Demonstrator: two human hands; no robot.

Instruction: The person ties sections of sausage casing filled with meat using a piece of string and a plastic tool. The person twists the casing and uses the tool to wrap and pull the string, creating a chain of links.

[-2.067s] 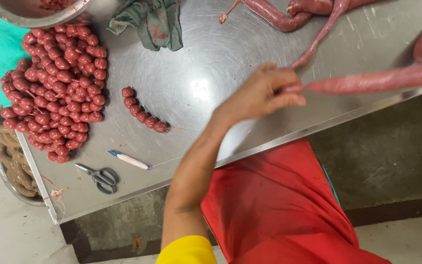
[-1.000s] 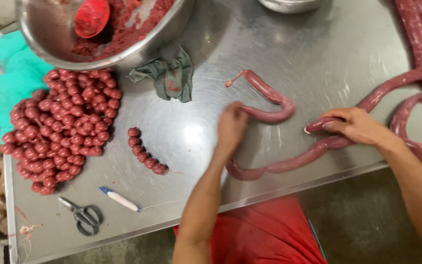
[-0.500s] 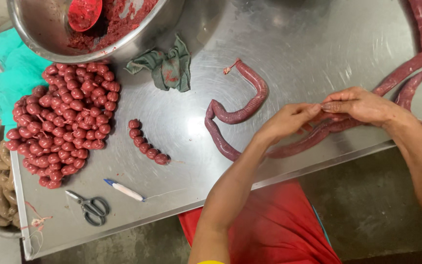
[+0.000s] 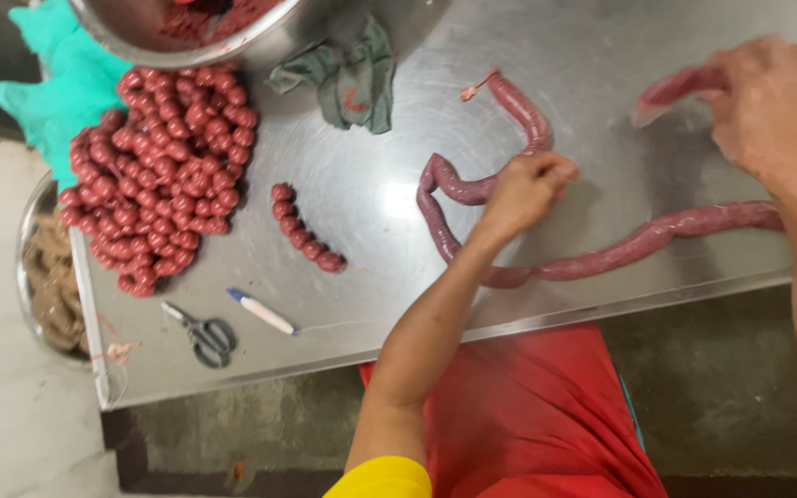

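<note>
Nearest the camera is red cloth (image 4: 546, 415) below the edge of the steel table (image 4: 371, 184), with a yellow sleeve (image 4: 385, 480) at the bottom of the view. From there the left forearm reaches up over the table.

Near the table's front edge, to the left of that forearm, lie scissors (image 4: 200, 334) and a white pen (image 4: 262, 312) with a blue cap. The long sausage (image 4: 620, 254) runs along the front edge to the right of the forearm, then loops back left and up past the left hand (image 4: 523, 189).

The left hand is closed, fingers pinched down onto the sausage where the loop bends. Left of the hand, apart from it, lies a short string of small red links (image 4: 304, 231). Farther left sits a big pile of such links (image 4: 163, 171).

The right hand (image 4: 772, 106), blurred, is curled around another part of the sausage, lifted off the table, well right of the left hand and farther back.

Beyond the left hand, a crumpled grey-green rag (image 4: 348, 78) lies on the table. Behind the rag is a metal bowl (image 4: 260, 41) of red mince. A teal cloth (image 4: 62, 88) sits left of the pile. Off the table's left edge, lower down, is a basin (image 4: 53, 277) of pale material.
</note>
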